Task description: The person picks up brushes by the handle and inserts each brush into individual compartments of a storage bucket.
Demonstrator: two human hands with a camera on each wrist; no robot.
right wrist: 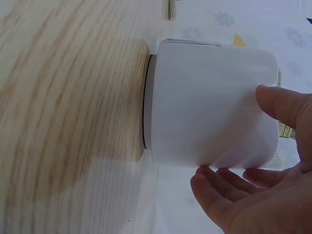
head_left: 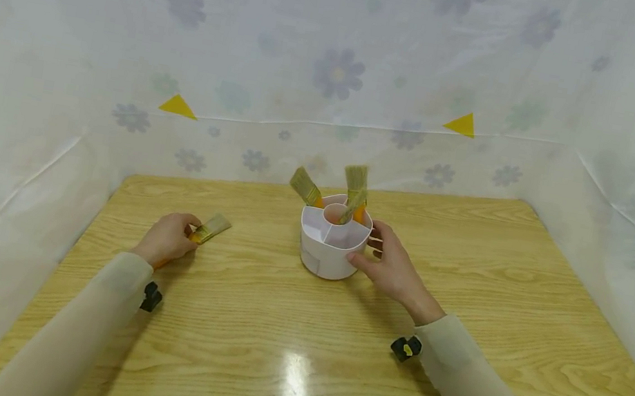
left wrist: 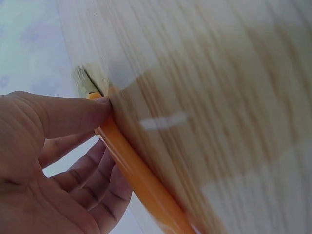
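My left hand (head_left: 167,237) pinches a paintbrush (head_left: 214,228) between thumb and fingers, low over the left part of the table. In the left wrist view the brush's orange handle (left wrist: 141,178) slants down past the palm, close to the wood. A white round desk organizer (head_left: 325,259) with several compartments stands upright at the middle of the table. My right hand (head_left: 392,268) grips its right side, thumb at the front and fingers farther back. The right wrist view shows the fingertips (right wrist: 204,171) against the organizer's smooth wall (right wrist: 209,102). Paintbrushes (head_left: 307,186) lean in its rear compartments, bristles up.
The wood-grain table (head_left: 245,326) is bordered by a pale flower-print curtain (head_left: 263,70) at the back and sides. Yellow triangles (head_left: 179,106) mark the curtain. Each wrist carries a small black device (head_left: 406,348).
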